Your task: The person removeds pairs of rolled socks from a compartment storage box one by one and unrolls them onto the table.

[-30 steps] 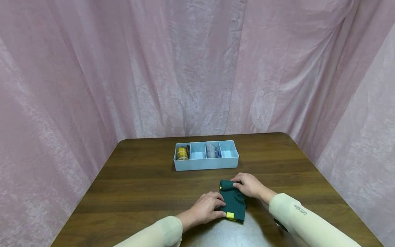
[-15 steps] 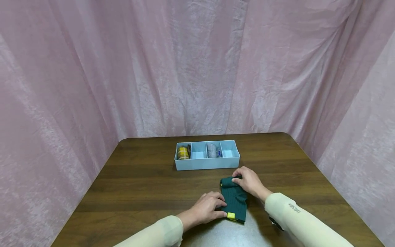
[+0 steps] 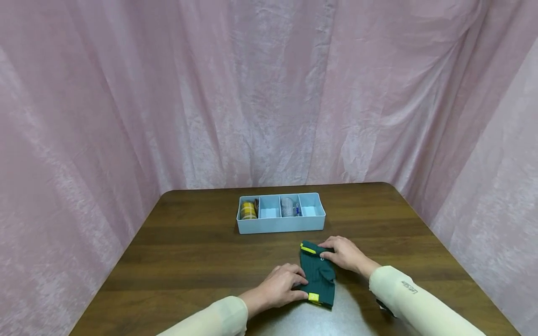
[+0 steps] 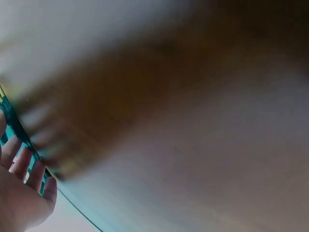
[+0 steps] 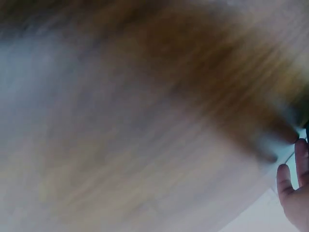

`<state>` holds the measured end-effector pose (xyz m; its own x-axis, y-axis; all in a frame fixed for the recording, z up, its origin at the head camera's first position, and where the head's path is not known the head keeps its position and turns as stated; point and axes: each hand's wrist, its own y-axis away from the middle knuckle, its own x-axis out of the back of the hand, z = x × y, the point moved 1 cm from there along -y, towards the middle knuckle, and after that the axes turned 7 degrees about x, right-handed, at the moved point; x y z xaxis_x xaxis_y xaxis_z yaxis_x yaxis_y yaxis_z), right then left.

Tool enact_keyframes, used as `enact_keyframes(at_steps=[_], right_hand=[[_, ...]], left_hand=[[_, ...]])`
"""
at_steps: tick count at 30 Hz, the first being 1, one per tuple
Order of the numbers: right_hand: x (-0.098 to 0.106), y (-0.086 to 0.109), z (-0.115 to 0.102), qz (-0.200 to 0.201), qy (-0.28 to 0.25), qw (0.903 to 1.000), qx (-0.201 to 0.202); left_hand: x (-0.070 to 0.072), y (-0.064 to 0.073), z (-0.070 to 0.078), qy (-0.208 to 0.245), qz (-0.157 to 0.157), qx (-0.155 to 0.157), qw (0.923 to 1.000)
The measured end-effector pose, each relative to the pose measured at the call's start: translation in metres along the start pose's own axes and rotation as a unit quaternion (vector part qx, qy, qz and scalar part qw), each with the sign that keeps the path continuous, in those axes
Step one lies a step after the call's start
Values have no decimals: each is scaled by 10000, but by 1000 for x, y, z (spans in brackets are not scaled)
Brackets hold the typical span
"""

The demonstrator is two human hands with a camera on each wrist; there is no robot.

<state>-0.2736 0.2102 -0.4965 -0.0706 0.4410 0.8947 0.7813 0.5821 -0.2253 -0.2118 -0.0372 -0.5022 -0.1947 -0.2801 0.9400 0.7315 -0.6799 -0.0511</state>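
A dark green ribbed sock (image 3: 313, 270) lies folded on the table in the head view, with a yellow tag at its near end and a yellow stripe at its far end. A small bulge shows on its right side. My left hand (image 3: 280, 284) rests with fingertips and thumb on the sock's left edge, beside the tag. At the far right corner my right hand (image 3: 345, 253) pinches the cloth between thumb and fingers. Left wrist view: the left hand (image 4: 24, 186) has loosely bent fingers against green cloth. Right wrist view: only part of the right hand (image 5: 295, 186) shows.
Behind the sock stands a light blue divided box (image 3: 281, 225). A yellow checked roll (image 3: 248, 211) sits in its leftmost compartment, and a greyish bundle (image 3: 287, 206) in another. Brown wooden table (image 3: 189, 261); pink curtains (image 3: 269, 93) hang around it.
My right hand went slightly away from me, then came back nearer with the sock's far end. A yellow stripe and a small pale mark now show there. The left hand stays nearly still.
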Motion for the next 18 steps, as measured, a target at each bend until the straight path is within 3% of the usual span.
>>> enact_keyframes(at_steps=[4,9,14,18], right_hand=[[0,-6,1,-119,-57,9996,-245],[1,-12,3,-71,-275,9951,-946],[1,-13,5,238,-664,9831,-1688],[-3,-13,6,639,-525,9814,-1734]], left_hand=[[-1,1,-1,90,-8,-20,10000],[-2,2,-2,112,-48,-91,9999],[-2,5,-1,72,-1,-207,9998],[0,4,-1,78,-3,-214,9997]])
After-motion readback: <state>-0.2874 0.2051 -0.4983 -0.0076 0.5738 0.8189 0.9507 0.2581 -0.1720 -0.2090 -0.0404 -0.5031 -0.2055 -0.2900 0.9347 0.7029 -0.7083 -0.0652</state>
